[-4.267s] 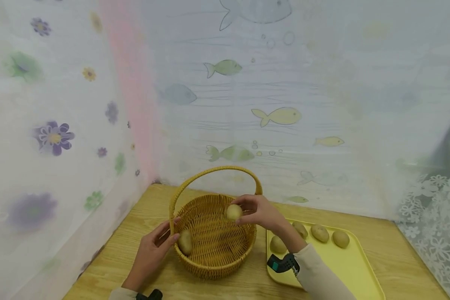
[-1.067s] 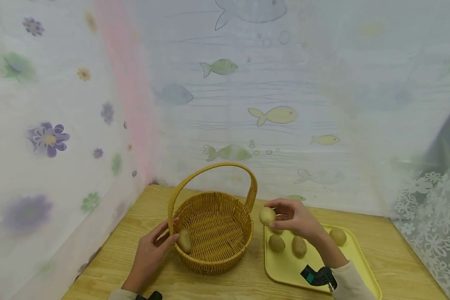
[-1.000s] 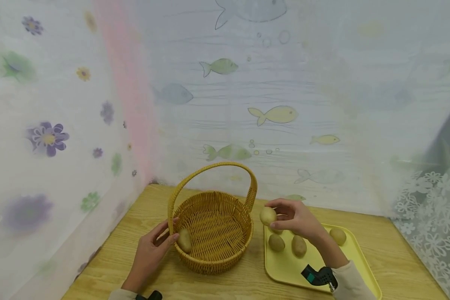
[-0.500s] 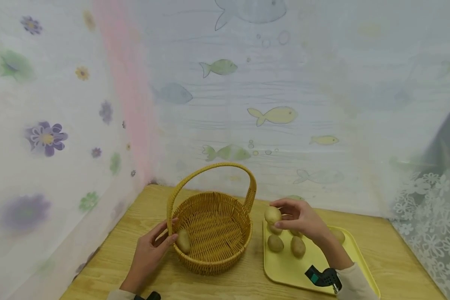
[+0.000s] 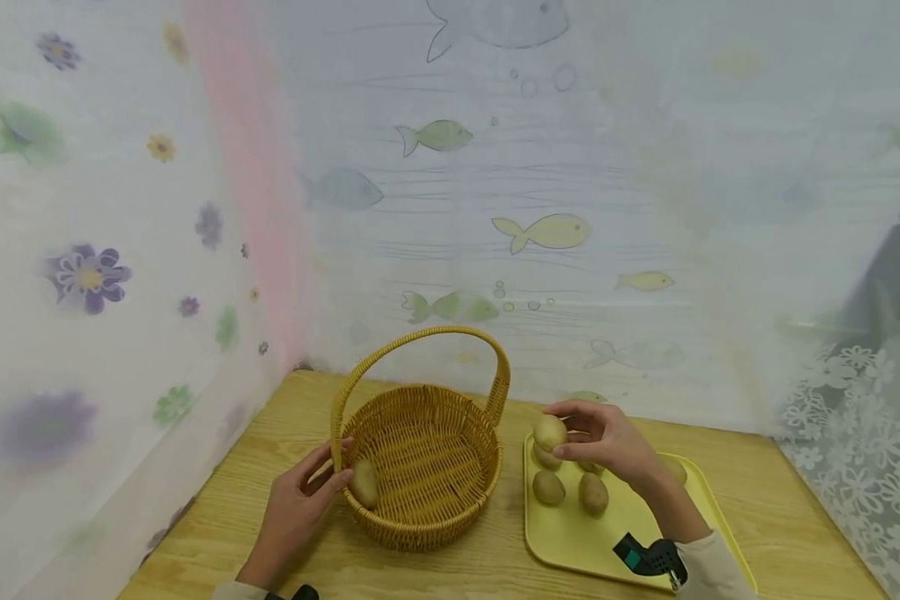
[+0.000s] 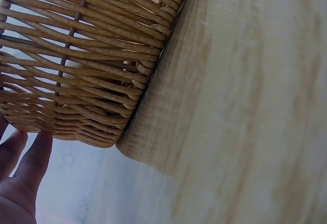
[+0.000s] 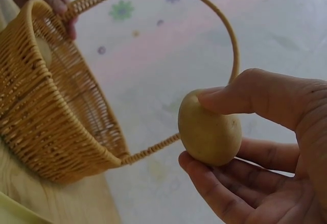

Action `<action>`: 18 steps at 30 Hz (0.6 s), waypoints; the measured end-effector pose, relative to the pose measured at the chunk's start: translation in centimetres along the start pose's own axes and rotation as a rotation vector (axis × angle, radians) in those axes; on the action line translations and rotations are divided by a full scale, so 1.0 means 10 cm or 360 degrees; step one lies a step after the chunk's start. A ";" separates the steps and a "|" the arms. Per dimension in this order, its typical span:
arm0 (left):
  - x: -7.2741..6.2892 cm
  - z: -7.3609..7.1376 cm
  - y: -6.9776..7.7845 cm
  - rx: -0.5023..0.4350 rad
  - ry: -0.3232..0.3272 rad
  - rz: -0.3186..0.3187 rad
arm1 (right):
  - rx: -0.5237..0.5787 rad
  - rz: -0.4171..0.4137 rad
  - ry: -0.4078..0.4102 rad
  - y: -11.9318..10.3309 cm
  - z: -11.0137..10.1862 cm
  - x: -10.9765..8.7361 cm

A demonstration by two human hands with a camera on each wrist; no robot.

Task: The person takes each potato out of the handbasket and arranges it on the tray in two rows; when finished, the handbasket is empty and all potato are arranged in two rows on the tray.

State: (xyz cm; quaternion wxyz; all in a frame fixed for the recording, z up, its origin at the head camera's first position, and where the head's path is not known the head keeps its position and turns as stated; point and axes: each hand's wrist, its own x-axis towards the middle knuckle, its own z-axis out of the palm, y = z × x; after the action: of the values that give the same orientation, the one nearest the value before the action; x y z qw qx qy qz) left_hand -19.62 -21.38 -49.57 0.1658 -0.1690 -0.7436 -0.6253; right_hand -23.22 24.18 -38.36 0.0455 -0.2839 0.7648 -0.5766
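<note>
A round wicker basket (image 5: 420,525) with a tall arched handle stands on the wooden table. My left hand (image 5: 298,504) grips its left rim by the handle's foot, thumb inside. One potato (image 5: 364,483) lies inside against the left wall, beside that thumb. My right hand (image 5: 607,437) pinches another potato (image 7: 209,129) between thumb and fingertips, over the back left corner of the yellow tray (image 5: 570,550). In the left wrist view, the left fingertips (image 6: 38,147) touch the woven side.
Several potatoes rest on the tray, among them one (image 5: 548,487) near its left edge, one (image 5: 593,493) beside it and one (image 5: 673,471) partly behind the right wrist. Patterned curtains (image 5: 450,208) rise behind and at the sides of the table (image 5: 487,575).
The right hand, with a potato, has moved from above the basket to above the tray, drifting slightly right in the last second. The left hand keeps its hold on the basket.
</note>
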 end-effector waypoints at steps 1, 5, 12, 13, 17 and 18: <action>0.00 0.00 -0.01 -0.0005 0.0006 -0.0010 | -0.0003 0.0005 0.0003 0.00 0.00 0.00; -0.02 0.00 -0.03 -0.0034 0.0031 -0.0055 | 0.0001 0.0046 0.0008 0.01 -0.01 -0.02; -0.04 0.00 -0.05 -0.0043 0.0032 -0.0038 | 0.0010 0.0039 0.0007 0.08 -0.03 -0.09; -0.04 0.00 -0.04 -0.0037 0.0030 -0.0038 | 0.0006 0.0037 0.0010 0.08 -0.03 -0.09; -0.02 -0.01 -0.03 -0.0018 -0.0002 0.0003 | -0.0003 0.0041 0.0026 0.07 -0.06 -0.10; -0.01 0.00 -0.03 -0.0021 -0.0006 0.0007 | -0.0005 0.0043 0.0030 0.07 -0.06 -0.10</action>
State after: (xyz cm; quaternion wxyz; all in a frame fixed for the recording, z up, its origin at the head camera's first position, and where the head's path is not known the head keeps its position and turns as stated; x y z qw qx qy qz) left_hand -19.63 -21.48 -49.89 0.1645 -0.1728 -0.7394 -0.6296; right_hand -22.86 25.30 -39.02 0.0455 -0.2680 0.7699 -0.5773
